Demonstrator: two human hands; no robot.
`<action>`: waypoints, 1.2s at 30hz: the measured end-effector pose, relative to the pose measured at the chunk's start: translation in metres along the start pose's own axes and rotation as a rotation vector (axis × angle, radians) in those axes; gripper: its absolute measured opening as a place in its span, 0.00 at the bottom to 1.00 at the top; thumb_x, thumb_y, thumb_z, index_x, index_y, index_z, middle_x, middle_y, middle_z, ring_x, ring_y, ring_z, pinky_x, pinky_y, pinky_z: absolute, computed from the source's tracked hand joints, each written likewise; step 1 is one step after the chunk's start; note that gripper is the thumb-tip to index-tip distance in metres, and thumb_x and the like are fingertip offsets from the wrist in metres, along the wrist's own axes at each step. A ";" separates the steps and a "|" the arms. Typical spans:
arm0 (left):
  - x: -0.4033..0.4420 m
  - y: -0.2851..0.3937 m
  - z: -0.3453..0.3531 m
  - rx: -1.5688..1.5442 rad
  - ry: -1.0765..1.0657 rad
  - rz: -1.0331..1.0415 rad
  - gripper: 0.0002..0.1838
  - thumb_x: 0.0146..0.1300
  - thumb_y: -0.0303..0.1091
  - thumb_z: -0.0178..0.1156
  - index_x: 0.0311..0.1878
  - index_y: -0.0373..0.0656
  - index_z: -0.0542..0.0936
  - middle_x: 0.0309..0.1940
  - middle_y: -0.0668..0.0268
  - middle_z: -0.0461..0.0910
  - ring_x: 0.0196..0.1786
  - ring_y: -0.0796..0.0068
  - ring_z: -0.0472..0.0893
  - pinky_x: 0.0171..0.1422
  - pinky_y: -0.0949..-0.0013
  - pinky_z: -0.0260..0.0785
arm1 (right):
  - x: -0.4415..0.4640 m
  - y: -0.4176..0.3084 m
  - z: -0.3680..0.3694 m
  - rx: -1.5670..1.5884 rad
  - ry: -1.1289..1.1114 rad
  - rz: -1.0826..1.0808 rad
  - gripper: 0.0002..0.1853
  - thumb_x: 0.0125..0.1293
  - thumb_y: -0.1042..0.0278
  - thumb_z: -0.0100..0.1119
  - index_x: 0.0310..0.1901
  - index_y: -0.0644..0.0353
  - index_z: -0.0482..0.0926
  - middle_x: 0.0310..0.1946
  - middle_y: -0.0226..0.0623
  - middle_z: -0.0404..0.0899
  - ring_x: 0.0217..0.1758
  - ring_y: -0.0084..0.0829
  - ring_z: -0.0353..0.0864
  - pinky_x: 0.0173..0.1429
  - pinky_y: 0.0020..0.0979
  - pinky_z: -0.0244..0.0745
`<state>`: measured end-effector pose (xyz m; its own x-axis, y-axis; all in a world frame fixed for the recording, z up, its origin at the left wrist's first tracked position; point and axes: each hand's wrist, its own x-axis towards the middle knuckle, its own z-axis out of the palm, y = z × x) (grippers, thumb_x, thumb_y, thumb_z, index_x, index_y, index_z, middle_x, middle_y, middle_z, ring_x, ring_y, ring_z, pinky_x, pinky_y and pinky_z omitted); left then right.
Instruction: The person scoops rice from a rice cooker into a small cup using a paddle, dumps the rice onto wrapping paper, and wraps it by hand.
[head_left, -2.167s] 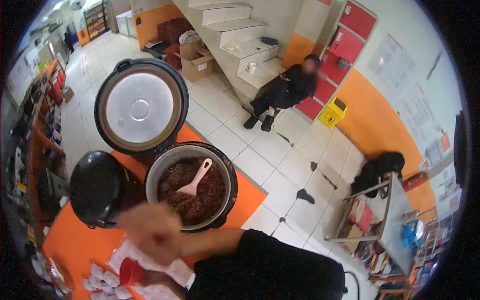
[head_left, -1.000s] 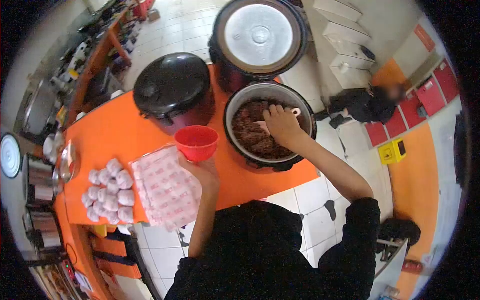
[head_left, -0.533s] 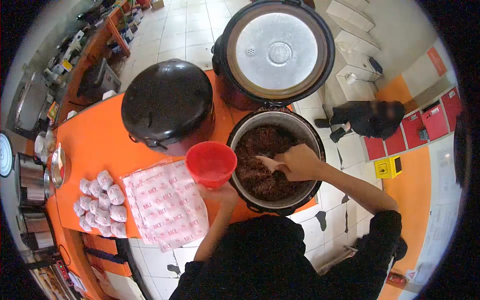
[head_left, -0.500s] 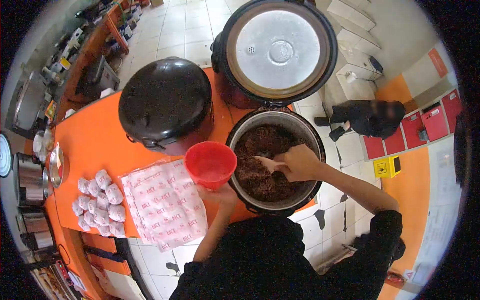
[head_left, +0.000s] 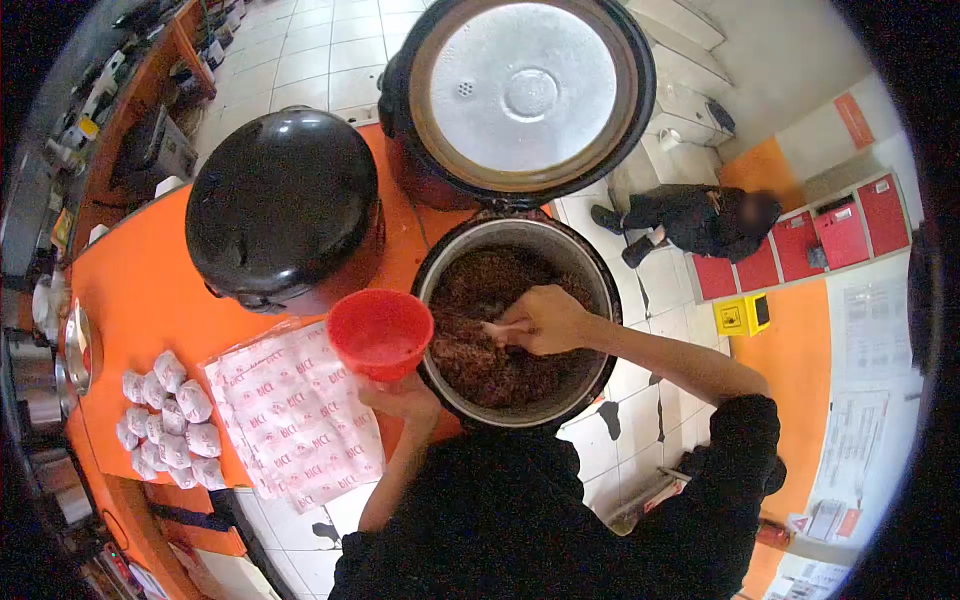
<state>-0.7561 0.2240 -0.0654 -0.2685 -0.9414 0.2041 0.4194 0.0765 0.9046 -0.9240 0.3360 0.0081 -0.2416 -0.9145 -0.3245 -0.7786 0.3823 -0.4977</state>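
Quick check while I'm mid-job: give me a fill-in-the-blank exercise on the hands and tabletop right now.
1. The left hand holds a bowl coloured ____.
2. The scoop is gripped in the ____ hand.
3. In the picture, the wrapped bundles lie to the ____ of the printed paper.
4. The tabletop is coloured ____.

Missing words: red; right; left; orange.
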 end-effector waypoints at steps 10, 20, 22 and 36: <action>0.026 0.029 0.009 -0.256 -0.122 -0.122 0.46 0.54 0.60 0.58 0.65 0.40 0.52 0.62 0.57 0.58 0.64 0.64 0.61 0.66 0.60 0.57 | -0.012 -0.002 -0.023 0.057 -0.070 0.004 0.21 0.64 0.44 0.47 0.31 0.49 0.84 0.25 0.42 0.80 0.30 0.45 0.79 0.36 0.41 0.72; 0.042 0.096 0.025 0.150 -0.952 -0.348 0.38 0.46 0.30 0.71 0.60 0.43 0.62 0.52 0.58 0.70 0.55 0.64 0.72 0.57 0.62 0.70 | -0.110 -0.029 -0.029 0.144 0.410 0.333 0.16 0.64 0.53 0.50 0.44 0.53 0.79 0.29 0.45 0.80 0.33 0.48 0.79 0.37 0.44 0.73; 0.033 0.089 0.042 0.056 -0.924 -0.512 0.37 0.46 0.32 0.72 0.59 0.42 0.63 0.51 0.55 0.70 0.51 0.63 0.75 0.49 0.64 0.75 | -0.123 -0.053 -0.018 0.108 0.498 0.399 0.14 0.64 0.59 0.49 0.48 0.53 0.76 0.30 0.47 0.80 0.33 0.50 0.79 0.37 0.46 0.73; 0.032 0.091 0.048 -0.007 -0.965 -0.787 0.35 0.51 0.27 0.67 0.61 0.34 0.63 0.49 0.53 0.74 0.48 0.61 0.78 0.42 0.59 0.80 | -0.137 -0.074 0.022 0.142 0.546 0.003 0.19 0.61 0.68 0.52 0.53 0.63 0.69 0.32 0.53 0.76 0.35 0.53 0.77 0.40 0.45 0.73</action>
<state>-0.7684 0.2164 0.0413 -0.9745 -0.1051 -0.1983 -0.1405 -0.4033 0.9042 -0.8204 0.4362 0.0713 -0.5378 -0.8348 0.1182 -0.7011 0.3649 -0.6127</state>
